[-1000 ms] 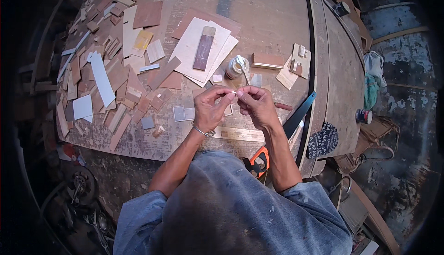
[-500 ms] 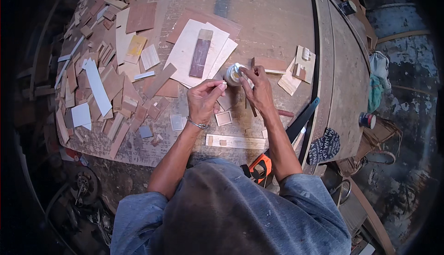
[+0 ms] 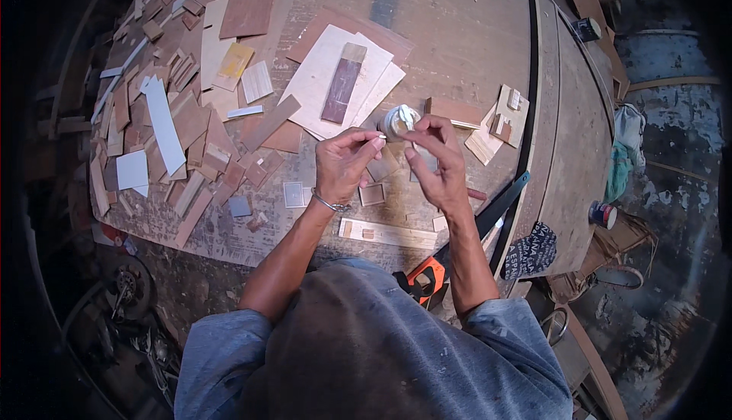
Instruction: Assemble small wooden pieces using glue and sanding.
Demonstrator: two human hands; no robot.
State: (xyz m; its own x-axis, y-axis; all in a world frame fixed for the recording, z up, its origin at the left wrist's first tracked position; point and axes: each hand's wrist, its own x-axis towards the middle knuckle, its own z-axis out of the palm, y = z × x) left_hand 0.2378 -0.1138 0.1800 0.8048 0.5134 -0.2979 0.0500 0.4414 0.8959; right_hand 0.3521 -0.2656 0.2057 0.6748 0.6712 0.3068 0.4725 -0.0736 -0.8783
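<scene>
My left hand (image 3: pixel 349 162) pinches a small pale piece (image 3: pixel 380 136) between thumb and fingertips. My right hand (image 3: pixel 436 162) is at the rim of an open jar (image 3: pixel 396 120) with white paste on its top, fingers curled; what they grip is hard to make out. Beneath and between my hands lie a small square wooden frame (image 3: pixel 372 194) and a light square piece (image 3: pixel 293 195). A long pale strip (image 3: pixel 396 235) with small blocks on it lies nearer my body.
Offcuts (image 3: pixel 179 126) crowd the table's left. Stacked sheets (image 3: pixel 320 77) lie beyond my hands, small boards (image 3: pixel 503 119) to the right. A handsaw with dark blade (image 3: pixel 502 203) and orange handle (image 3: pixel 425 277) lies beside my right forearm, near a patterned cloth (image 3: pixel 528 252).
My right hand left the pinch beside my left hand and moved up to the jar, then shifted slightly right. My left hand still holds the small piece, slightly lower than at first.
</scene>
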